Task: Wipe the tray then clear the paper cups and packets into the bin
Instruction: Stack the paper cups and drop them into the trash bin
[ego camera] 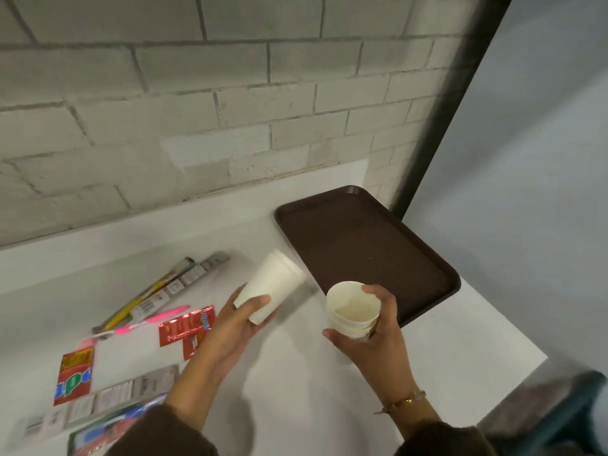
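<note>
My left hand grips a white paper cup, tilted on its side with its base toward me, just left of the brown tray. My right hand holds a short stack of nested white paper cups upright, mouth up, over the tray's near left edge. The tray lies bare at the counter's back right corner. Several packets lie on the white counter to the left: small red sachets, a red and yellow packet, long grey and yellow wrappers.
A pink-handled toothbrush lies among the packets. A grey brick wall stands behind the counter. The counter's right edge drops off beside the tray, with a dark teal object below at the lower right.
</note>
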The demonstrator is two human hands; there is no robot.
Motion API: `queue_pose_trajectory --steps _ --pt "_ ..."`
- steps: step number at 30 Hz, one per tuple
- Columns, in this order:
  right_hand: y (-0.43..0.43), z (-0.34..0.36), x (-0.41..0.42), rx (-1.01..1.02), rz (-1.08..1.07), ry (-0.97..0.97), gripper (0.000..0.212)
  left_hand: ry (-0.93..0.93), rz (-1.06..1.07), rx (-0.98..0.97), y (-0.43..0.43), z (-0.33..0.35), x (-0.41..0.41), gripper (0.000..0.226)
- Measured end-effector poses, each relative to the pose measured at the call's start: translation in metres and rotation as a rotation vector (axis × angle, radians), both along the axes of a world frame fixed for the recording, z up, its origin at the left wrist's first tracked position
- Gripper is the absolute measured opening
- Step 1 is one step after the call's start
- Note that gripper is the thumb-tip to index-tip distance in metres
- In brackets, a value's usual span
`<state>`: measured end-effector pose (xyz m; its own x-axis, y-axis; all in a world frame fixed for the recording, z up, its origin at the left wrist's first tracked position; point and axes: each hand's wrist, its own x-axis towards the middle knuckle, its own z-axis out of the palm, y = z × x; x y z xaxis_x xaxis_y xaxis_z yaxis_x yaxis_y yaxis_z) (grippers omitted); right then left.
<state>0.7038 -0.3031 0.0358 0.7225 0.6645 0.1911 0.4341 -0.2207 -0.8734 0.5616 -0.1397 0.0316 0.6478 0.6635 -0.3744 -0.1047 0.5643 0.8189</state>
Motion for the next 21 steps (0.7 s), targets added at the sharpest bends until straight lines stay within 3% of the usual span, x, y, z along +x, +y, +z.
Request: queue_pose_trajectory --steps 6,11,17,19,21 --pt "-0.046 0.007 -0.011 -0.084 -0.127 0.036 0.060 -0.055 -0.217 -0.007 -0.068 -0.013 0.002 0.091" --pt "-0.112 0.006 -0.002 -0.113 -0.267 0.010 0.051 0.004 -0.486 0.142 -0.119 -0.019 0.027 0.078" --pt "-0.203 0.002 0.014 -0.131 -0.389 -0.043 0.038 0.051 -0.780 0.359 -0.178 -0.018 0.077 0.118" --pt "-0.236 -0.004 0.016 -0.195 -0.434 -0.045 0.031 0.092 -0.882 0.450 -0.203 -0.019 0.094 0.111" --pt "-0.269 -0.013 0.017 -0.274 -0.478 -0.041 0.025 0.140 -0.956 0.537 -0.230 -0.020 0.110 0.088"
